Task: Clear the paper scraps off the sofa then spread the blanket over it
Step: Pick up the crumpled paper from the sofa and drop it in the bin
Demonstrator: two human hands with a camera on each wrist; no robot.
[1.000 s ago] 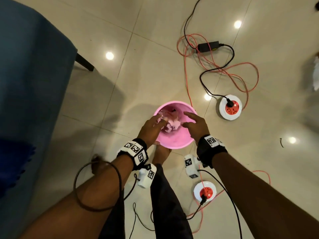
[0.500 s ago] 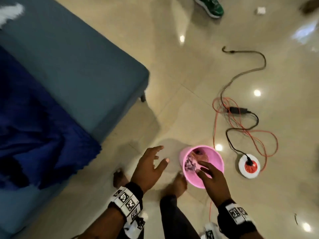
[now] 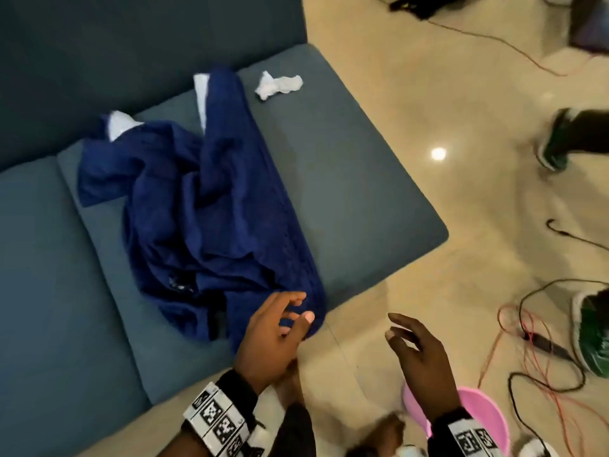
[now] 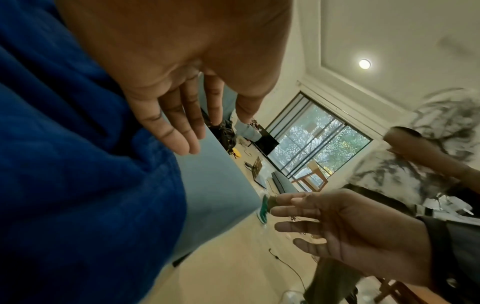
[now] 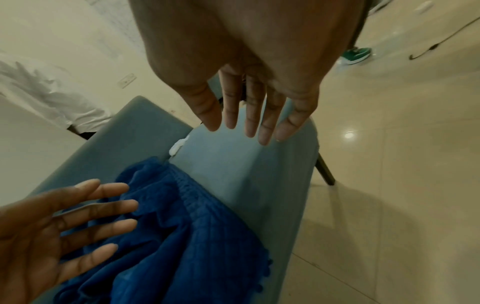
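Note:
A dark blue blanket (image 3: 211,212) lies bunched on the grey-blue sofa (image 3: 346,179). A crumpled white paper scrap (image 3: 278,84) rests at the seat's far end, and two more white scraps (image 3: 120,126) poke out from the blanket's far edge. My left hand (image 3: 280,321) hovers with fingers spread just over the blanket's near corner (image 4: 91,185), holding nothing. My right hand (image 3: 412,344) is open in the air over the floor beside the sofa's front edge, empty (image 5: 249,115).
A pink bin (image 3: 487,420) stands on the tiled floor under my right wrist. Red and black cables (image 3: 540,341) trail at the right. Another person's green shoes (image 3: 557,143) stand near the sofa's end. My bare feet are below.
Both hands left the pink bin, where they dropped scraps, and moved left toward the sofa. My view swung from the floor to the sofa seat and blanket.

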